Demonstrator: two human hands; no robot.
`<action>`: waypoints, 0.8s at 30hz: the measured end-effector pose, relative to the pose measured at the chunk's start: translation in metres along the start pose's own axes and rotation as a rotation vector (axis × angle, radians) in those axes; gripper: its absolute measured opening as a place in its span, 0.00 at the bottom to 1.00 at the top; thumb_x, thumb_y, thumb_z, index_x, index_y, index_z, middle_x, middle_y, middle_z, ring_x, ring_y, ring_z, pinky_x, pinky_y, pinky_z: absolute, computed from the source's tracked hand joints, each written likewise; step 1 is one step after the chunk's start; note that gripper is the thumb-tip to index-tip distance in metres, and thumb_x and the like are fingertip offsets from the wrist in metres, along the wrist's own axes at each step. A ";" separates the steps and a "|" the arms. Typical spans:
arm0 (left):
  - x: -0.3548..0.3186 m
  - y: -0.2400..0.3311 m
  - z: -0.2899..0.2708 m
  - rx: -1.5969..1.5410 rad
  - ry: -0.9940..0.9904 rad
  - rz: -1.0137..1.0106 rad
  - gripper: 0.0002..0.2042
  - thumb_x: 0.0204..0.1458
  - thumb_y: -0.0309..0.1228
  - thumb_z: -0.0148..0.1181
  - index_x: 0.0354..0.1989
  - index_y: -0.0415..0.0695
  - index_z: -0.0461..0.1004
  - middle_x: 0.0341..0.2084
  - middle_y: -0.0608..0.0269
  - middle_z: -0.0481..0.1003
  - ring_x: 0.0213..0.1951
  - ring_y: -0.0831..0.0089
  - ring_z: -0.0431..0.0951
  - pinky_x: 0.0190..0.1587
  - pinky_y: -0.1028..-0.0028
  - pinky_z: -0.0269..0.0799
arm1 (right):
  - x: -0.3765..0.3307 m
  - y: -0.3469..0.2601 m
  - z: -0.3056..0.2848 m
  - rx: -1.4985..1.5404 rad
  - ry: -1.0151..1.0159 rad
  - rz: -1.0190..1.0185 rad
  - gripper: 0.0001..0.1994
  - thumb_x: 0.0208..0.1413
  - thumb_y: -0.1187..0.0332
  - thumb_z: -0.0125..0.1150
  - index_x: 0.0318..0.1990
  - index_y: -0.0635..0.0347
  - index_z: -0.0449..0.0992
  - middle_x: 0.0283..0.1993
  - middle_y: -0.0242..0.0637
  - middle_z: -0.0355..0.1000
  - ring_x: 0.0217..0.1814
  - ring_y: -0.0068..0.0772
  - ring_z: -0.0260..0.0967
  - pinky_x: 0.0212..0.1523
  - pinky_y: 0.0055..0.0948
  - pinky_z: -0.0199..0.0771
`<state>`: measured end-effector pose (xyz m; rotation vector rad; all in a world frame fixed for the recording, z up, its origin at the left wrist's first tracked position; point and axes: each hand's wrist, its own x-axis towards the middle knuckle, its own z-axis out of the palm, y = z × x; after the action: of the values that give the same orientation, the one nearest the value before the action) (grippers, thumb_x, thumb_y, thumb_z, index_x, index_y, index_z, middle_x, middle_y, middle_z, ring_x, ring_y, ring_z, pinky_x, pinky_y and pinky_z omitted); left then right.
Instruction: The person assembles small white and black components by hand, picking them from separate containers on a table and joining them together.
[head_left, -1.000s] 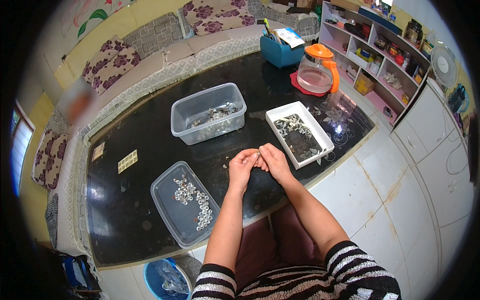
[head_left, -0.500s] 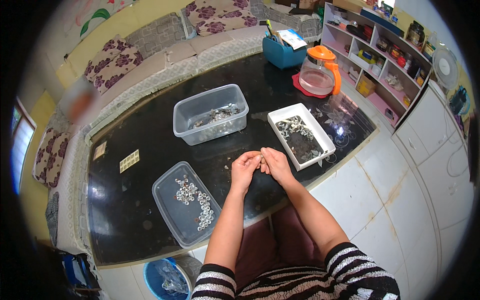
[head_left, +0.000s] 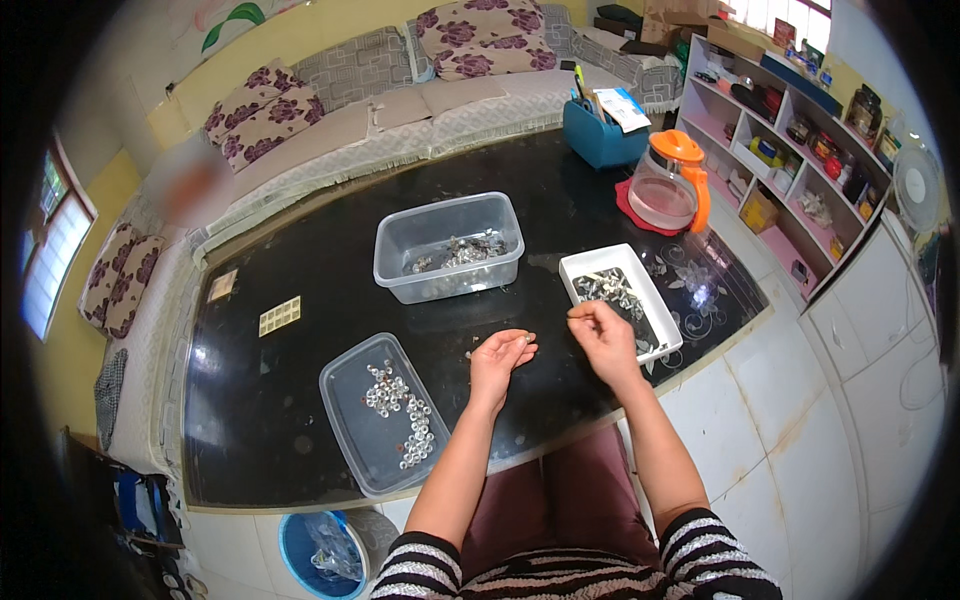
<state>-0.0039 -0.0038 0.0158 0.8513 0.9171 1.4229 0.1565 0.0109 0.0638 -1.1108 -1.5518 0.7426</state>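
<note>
The right hand (head_left: 607, 345) has parted from the left hand (head_left: 492, 372) and moved to the tray (head_left: 655, 292). Its fingers are curled together; I cannot tell whether they hold anything. The left hand, left of the tray, pinches a small piece (head_left: 530, 338). Pale and dark bits (head_left: 612, 288) lie in the tray; the lid (head_left: 364, 440) with clear rings (head_left: 417, 432) is farther left of it, the tub (head_left: 450, 288) beyond and left. The step looks like separating small parts; next seems to call for keeping the left pinch firm while the right fingers loosen over the tray.
</note>
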 end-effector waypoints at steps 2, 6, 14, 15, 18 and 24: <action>0.002 0.007 0.001 -0.029 0.035 -0.019 0.07 0.45 0.24 0.53 0.34 0.36 0.69 0.29 0.60 0.72 0.31 0.77 0.72 0.35 0.81 0.69 | 0.004 0.006 -0.014 -0.080 0.011 0.017 0.04 0.43 0.74 0.54 0.28 0.63 0.69 0.22 0.32 0.65 0.21 0.18 0.59 0.24 0.17 0.61; 0.021 0.032 -0.003 0.090 0.102 0.190 0.06 0.45 0.22 0.52 0.33 0.35 0.70 0.27 0.61 0.72 0.30 0.78 0.72 0.34 0.81 0.68 | 0.004 0.020 -0.028 -0.172 -0.010 0.053 0.04 0.42 0.73 0.53 0.26 0.63 0.68 0.21 0.33 0.64 0.20 0.20 0.58 0.23 0.18 0.61; 0.119 0.089 -0.035 0.803 0.306 0.455 0.07 0.40 0.25 0.56 0.30 0.40 0.73 0.21 0.67 0.73 0.23 0.82 0.70 0.30 0.81 0.65 | 0.001 0.029 -0.031 -0.093 -0.018 0.106 0.04 0.43 0.73 0.54 0.26 0.63 0.69 0.22 0.33 0.65 0.21 0.19 0.60 0.24 0.17 0.62; 0.123 0.091 -0.037 0.891 0.330 0.422 0.07 0.39 0.25 0.56 0.30 0.40 0.73 0.20 0.66 0.73 0.23 0.82 0.70 0.30 0.81 0.66 | 0.002 0.032 -0.031 -0.058 -0.017 0.129 0.03 0.43 0.73 0.54 0.26 0.63 0.69 0.22 0.33 0.66 0.22 0.19 0.60 0.24 0.17 0.62; 0.124 0.091 -0.037 0.996 0.292 0.427 0.08 0.39 0.24 0.56 0.31 0.40 0.73 0.24 0.63 0.74 0.27 0.79 0.72 0.33 0.80 0.67 | 0.003 0.034 -0.036 0.036 -0.024 0.158 0.03 0.43 0.74 0.53 0.26 0.64 0.69 0.22 0.33 0.66 0.23 0.17 0.62 0.24 0.16 0.63; 0.091 0.065 -0.008 0.846 0.129 0.661 0.06 0.40 0.21 0.53 0.29 0.39 0.71 0.28 0.61 0.71 0.31 0.71 0.71 0.35 0.78 0.66 | 0.012 0.040 -0.057 -0.151 0.067 0.131 0.04 0.41 0.75 0.54 0.26 0.64 0.69 0.21 0.35 0.66 0.21 0.23 0.63 0.25 0.21 0.64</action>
<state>-0.0440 0.0860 0.0700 1.8346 1.4569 1.6509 0.2219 0.0322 0.0482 -1.3460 -1.5083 0.6771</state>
